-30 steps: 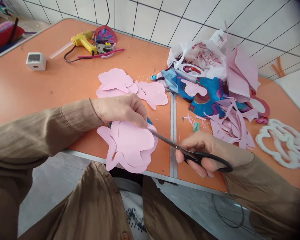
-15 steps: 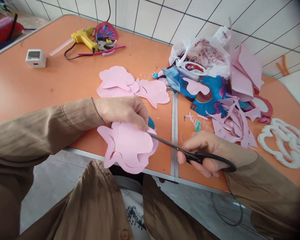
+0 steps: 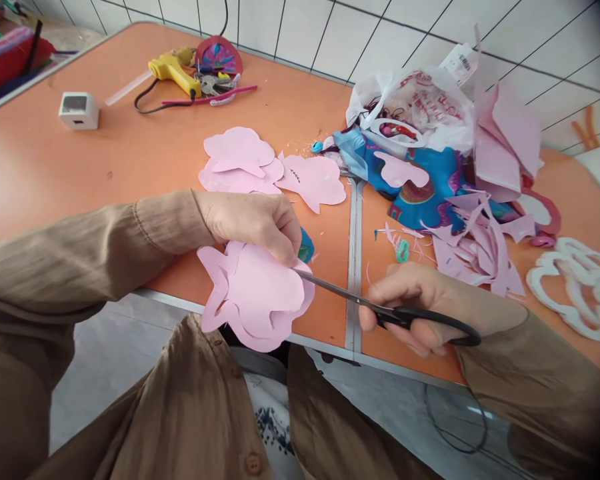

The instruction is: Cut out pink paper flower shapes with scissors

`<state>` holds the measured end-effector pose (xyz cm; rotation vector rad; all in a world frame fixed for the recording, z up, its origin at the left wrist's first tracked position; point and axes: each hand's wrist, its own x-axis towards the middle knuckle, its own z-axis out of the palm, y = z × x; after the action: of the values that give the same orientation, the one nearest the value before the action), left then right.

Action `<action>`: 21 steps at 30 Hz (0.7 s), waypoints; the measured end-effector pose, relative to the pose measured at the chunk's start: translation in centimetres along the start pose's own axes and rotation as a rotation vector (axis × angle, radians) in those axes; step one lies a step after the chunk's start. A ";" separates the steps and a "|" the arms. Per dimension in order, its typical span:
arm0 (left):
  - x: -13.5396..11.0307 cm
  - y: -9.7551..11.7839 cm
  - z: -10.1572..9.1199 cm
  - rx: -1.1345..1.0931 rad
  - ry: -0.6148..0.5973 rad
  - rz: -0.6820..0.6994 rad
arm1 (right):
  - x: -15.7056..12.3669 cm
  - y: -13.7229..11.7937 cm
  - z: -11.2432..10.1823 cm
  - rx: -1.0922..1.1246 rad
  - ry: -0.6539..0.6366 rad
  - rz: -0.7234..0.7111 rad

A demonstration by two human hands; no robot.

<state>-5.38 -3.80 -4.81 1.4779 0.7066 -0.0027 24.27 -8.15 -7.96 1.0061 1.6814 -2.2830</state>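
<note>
My left hand (image 3: 260,223) is closed on the upper edge of a layered pink paper cutout (image 3: 260,293), which hangs over the table's front edge. In my right hand (image 3: 415,307) are black-handled scissors (image 3: 340,290), fingers through the loops. Their blade tips meet the paper's edge just beneath my left thumb; how far they part there is hidden. Beyond my left hand lie more pink cutouts (image 3: 240,150), and one pink piece (image 3: 315,179) bears a small dark leafy mark. A bit of blue (image 3: 306,247) shows beside my left fingers.
On the orange table (image 3: 145,160) are a yellow glue gun (image 3: 175,72), a white cube-like device (image 3: 79,111) and a plastic bag (image 3: 420,107) over blue patterned material (image 3: 425,180). Pink scraps (image 3: 480,253) and white cloud-shaped frames (image 3: 575,287) lie at the right. Behind stands a tiled wall (image 3: 310,33).
The view has shifted slightly, so most things appear a little further right. The pink cutout has turned slightly against the scissors; both hands keep their holds.
</note>
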 end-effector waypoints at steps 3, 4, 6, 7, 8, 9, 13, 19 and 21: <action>0.0 0.0 0.0 0.005 -0.021 0.009 | 0.1 0.0 0.0 -0.007 0.002 0.007; 0.0 0.0 0.0 0.004 -0.033 0.011 | 0.1 0.0 0.0 -0.007 0.005 0.013; 0.1 0.0 0.1 0.003 -0.044 0.010 | 0.1 -0.1 0.1 -0.011 0.006 0.014; 0.1 0.0 0.1 0.004 -0.042 0.009 | 0.1 -0.2 0.2 -0.021 0.007 0.013; 0.1 0.0 0.0 0.006 -0.038 0.008 | 0.1 -0.3 0.2 -0.036 0.012 0.013; 0.1 0.0 0.0 0.009 -0.035 0.006 | 0.1 -0.4 0.2 -0.049 0.022 0.012; 0.1 0.0 0.0 0.012 -0.040 0.004 | 0.1 -0.4 0.3 -0.033 0.015 0.012; 0.1 0.0 0.1 -0.001 -0.060 0.005 | 0.3 -0.9 0.5 -0.061 -0.027 0.037; 0.2 0.0 0.1 -0.002 -0.061 -0.002 | 0.3 -1.4 0.6 -0.084 -0.031 0.051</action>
<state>-5.19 -3.84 -4.90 1.4694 0.6589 -0.0484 23.05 -8.10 -6.89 0.9795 1.7037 -2.1661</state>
